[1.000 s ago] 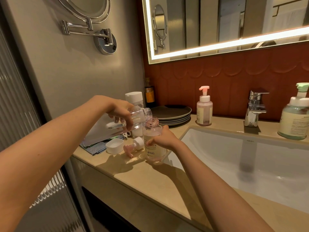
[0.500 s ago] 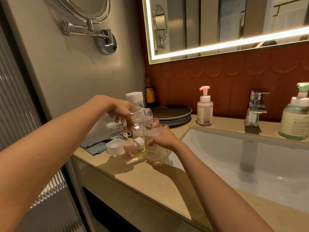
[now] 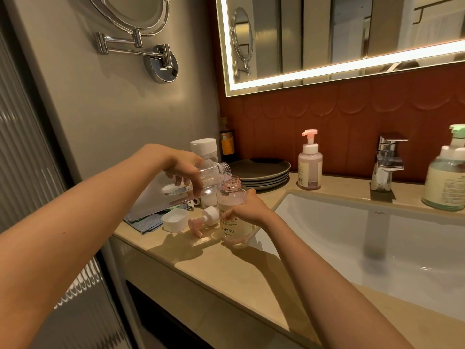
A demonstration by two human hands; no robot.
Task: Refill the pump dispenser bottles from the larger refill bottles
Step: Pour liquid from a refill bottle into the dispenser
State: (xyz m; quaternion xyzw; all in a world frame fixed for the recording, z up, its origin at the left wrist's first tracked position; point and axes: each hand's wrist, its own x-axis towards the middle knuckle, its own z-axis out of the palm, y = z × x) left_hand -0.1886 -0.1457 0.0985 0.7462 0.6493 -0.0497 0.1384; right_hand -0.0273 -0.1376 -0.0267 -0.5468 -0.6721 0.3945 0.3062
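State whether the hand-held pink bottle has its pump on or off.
Off: the pink bottle shows a bare threaded neck, and a pink pump lies on the counter beside it.

Stacked grey round plates (image 3: 261,170) sat on the beige stone counter (image 3: 226,268), left of a chrome tap (image 3: 387,159).

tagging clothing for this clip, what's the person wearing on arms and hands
Nothing shows: the left arm and right arm are bare, no sleeve in frame. No gloves on the left hand or right hand, no watch, bracelet or ring visible.
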